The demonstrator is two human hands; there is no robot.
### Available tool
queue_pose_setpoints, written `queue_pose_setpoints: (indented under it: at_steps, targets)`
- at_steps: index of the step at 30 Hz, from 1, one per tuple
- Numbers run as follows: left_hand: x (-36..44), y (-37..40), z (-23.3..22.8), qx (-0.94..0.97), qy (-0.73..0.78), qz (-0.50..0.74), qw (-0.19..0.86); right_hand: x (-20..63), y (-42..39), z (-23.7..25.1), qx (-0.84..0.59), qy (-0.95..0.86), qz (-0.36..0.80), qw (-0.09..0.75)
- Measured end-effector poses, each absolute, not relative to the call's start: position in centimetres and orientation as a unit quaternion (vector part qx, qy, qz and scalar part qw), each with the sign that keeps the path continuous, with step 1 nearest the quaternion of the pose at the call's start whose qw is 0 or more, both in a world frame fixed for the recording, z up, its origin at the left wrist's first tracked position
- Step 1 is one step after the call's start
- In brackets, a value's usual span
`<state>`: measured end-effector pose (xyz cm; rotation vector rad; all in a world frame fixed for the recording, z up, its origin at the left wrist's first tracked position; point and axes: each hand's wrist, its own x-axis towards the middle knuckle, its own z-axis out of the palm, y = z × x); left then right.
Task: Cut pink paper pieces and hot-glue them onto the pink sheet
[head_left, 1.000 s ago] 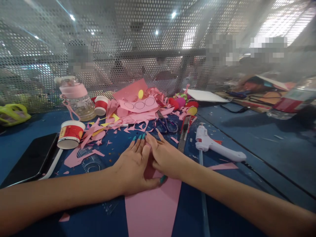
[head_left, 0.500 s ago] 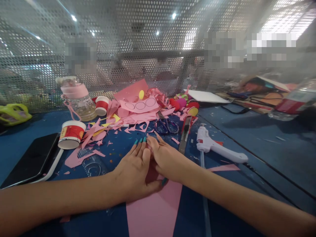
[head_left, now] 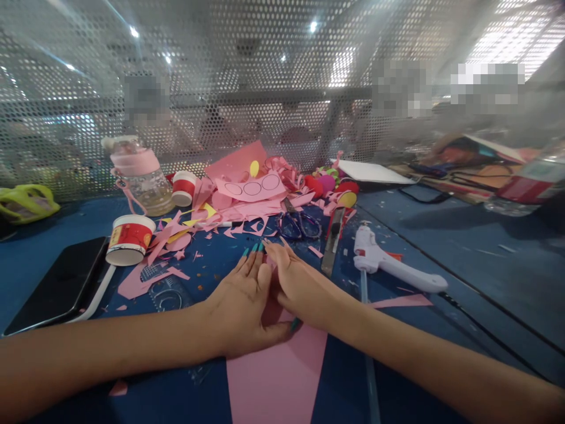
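A long sheet of pink paper (head_left: 276, 377) lies on the blue table in front of me, under both hands. My left hand (head_left: 241, 300) rests flat on it, fingers stretched forward and close together, the thumb spread toward the right. Its nails are teal. Against it, my right hand (head_left: 302, 282) leans over the paper's far end, fingers mostly straight and the tips next to the left fingertips. The paper's far end is mostly hidden beneath the hands. Just beyond the fingertips are blue-handled scissors (head_left: 299, 225) and a utility knife (head_left: 332, 241).
A white glue gun (head_left: 395, 265) with a glue stick and cord lies right. Pink paper scraps (head_left: 251, 206) pile up ahead. At left are a phone (head_left: 57, 282), paper cups (head_left: 130, 240) and a drinking bottle (head_left: 141, 176). A perforated metal screen (head_left: 189, 112) stands behind.
My right fingers have straightened and lifted slightly at the paper's far end. The left hand keeps its place on the paper. The whole view has shifted a little.
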<state>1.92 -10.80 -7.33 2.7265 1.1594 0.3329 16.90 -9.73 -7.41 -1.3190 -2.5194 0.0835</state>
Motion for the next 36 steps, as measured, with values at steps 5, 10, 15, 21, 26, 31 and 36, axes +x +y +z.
queue_pose_setpoints:
  at_steps: [5,10,15,21,26,31,36]
  targets:
    - [2.1,-11.0,-7.2,0.915,0.38,0.111,0.079,16.8,-9.6,-7.2,-0.412,-0.908,-0.043,0.071]
    - [2.3,-11.3,-6.6,0.916,0.382,0.089,0.078,16.7,-9.8,-6.8,-0.423,-0.903,-0.043,0.054]
    - [2.2,-11.4,-6.9,0.914,0.383,0.109,0.084,16.6,-10.1,-6.7,-0.469,-0.878,0.033,0.087]
    - [2.3,-11.5,-7.1,0.917,0.376,0.115,0.068,16.8,-9.7,-7.6,-0.456,-0.882,0.022,0.112]
    - [2.3,-11.8,-7.0,0.912,0.393,0.103,0.057,16.9,-9.7,-7.5,-0.443,-0.894,-0.029,0.064]
    - [2.1,-11.7,-7.1,0.912,0.387,0.117,0.067,16.8,-9.8,-7.4,-0.43,-0.899,-0.066,0.05]
    - [2.1,-11.7,-7.3,0.909,0.393,0.111,0.077,16.8,-9.8,-7.3,-0.428,-0.898,-0.087,0.052]
